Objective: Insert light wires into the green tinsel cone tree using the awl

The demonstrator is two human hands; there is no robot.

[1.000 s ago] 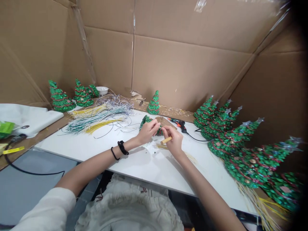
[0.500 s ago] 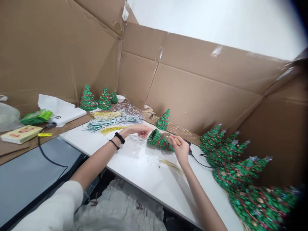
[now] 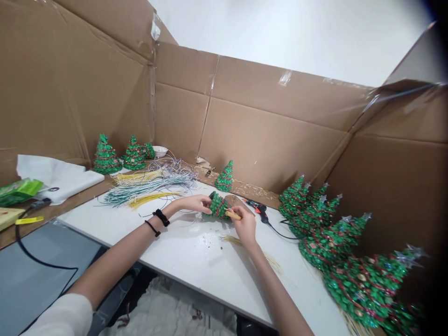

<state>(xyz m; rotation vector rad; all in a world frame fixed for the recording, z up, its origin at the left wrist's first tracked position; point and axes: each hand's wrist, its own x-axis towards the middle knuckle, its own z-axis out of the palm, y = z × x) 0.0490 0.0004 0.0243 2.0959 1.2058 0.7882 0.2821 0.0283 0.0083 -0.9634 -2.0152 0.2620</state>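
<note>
Lying on its side on the white table [image 3: 196, 261] is a green beaded cone tree [image 3: 219, 206] with red strands and a brown cardboard base [image 3: 238, 201]. My left hand [image 3: 194, 204] grips its narrow tip. My right hand [image 3: 245, 227] is closed around a short wooden dowel [image 3: 233, 214], pressing it against the cone's wide end. The right fingers touch the cardboard base. Part of the dowel is hidden by those fingers.
Bundles of green, yellow and silver wire [image 3: 147, 189] lie left of my hands. A black-and-orange glue gun [image 3: 258, 210] sits just beyond them to the right, its cord trailing right. Several finished beaded trees [image 3: 336, 245] crowd the right side, with more at the back left [image 3: 105, 156]. Cardboard walls [image 3: 266, 126] surround the table.
My left hand has moved back onto the cone's tip after being off it. The dowel now points left, and the view has swung left and up.
</note>
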